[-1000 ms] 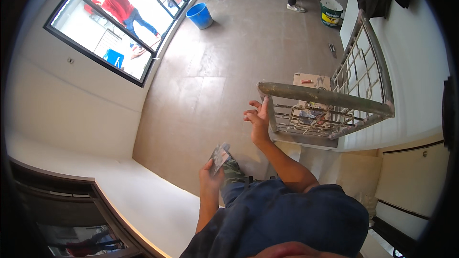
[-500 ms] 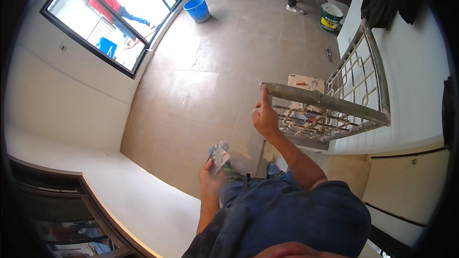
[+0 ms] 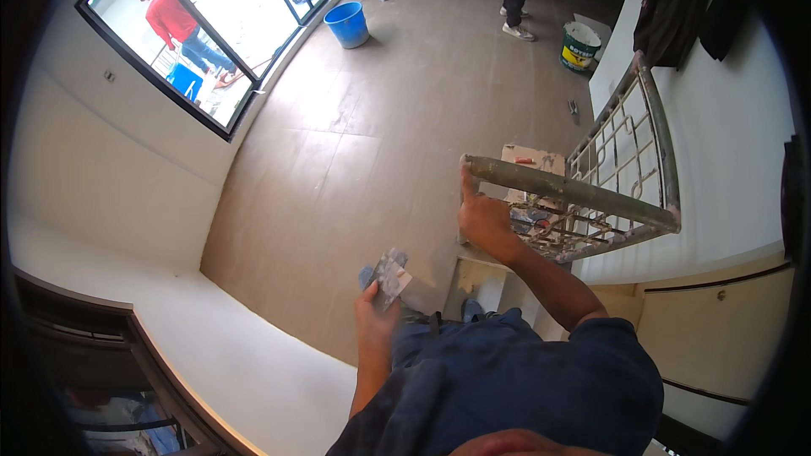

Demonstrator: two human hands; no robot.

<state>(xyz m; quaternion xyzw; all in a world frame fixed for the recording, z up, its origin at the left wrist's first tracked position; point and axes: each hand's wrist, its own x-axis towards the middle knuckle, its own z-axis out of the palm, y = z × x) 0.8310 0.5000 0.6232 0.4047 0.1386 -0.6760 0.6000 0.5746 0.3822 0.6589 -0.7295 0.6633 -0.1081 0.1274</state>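
My left hand (image 3: 376, 312) is closed around a flat grey plate with pale smears (image 3: 391, 280), held low in front of my body. Its exact kind is hard to make out. My right hand (image 3: 487, 224) reaches up to the worn handrail (image 3: 549, 180) of a metal railing. The index finger points out and touches the rail's left end, while the other fingers are partly curled and hold nothing. Below the rail, scrollwork bars (image 3: 583, 224) partly hide a cardboard sheet (image 3: 541, 156) that bears a small red-orange item (image 3: 524, 160).
A blue bucket (image 3: 347, 27) stands near the window wall. At the far right are a paint pail (image 3: 579, 46) and a small tool (image 3: 574, 111) on the floor. One person (image 3: 517, 0) stands at the back; another in red (image 3: 171, 17) is outside. A step (image 3: 469, 283) lies by my feet.
My right hand has turned and dropped slightly, its index finger still at the rail end. The view has shifted a little. The person outside has changed posture. My left hand keeps its hold.
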